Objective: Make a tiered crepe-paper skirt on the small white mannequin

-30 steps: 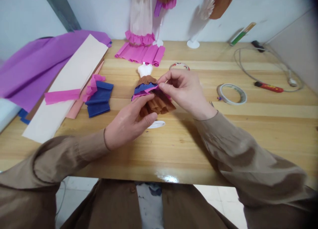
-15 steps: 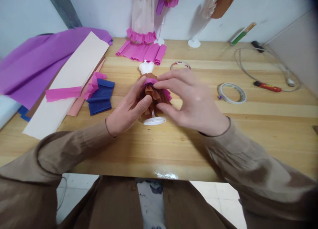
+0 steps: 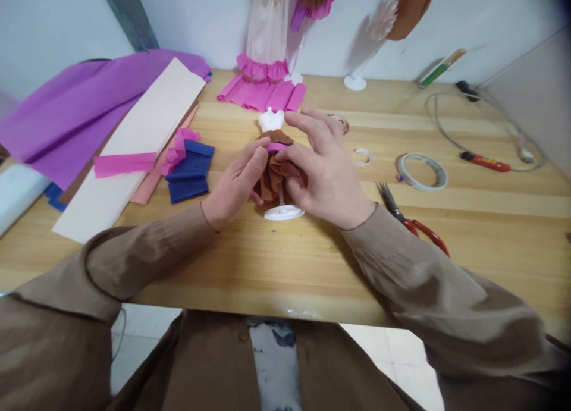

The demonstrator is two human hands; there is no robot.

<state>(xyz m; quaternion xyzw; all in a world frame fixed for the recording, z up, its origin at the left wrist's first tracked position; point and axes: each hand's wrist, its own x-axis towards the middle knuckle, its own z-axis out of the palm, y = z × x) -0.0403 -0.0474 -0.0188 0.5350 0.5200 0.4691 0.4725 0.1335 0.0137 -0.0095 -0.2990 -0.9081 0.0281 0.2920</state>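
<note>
A small white mannequin [image 3: 271,119] on a round white base [image 3: 284,212] stands at the middle of the wooden table [image 3: 312,268]. It wears a pleated brown crepe-paper skirt [image 3: 273,178] with a pink band at the waist. My left hand [image 3: 234,182] pinches the waist from the left. My right hand [image 3: 323,170] wraps the skirt from the right, thumb and fingers pressed on the pink band. Both hands are closed on the paper dress.
Folded blue paper [image 3: 191,172], pink strips [image 3: 124,163], a cream sheet [image 3: 134,143] and purple paper [image 3: 66,113] lie left. Pink pleated paper [image 3: 263,94] and dressed mannequins stand at the back. A tape roll [image 3: 422,171], red-handled scissors [image 3: 413,223] and a cable [image 3: 486,155] lie right.
The blue and pink layer that my hands held out beside the figure is now wrapped at the waist. Both hands have closed in around the upright skirt. The scissors have come into view.
</note>
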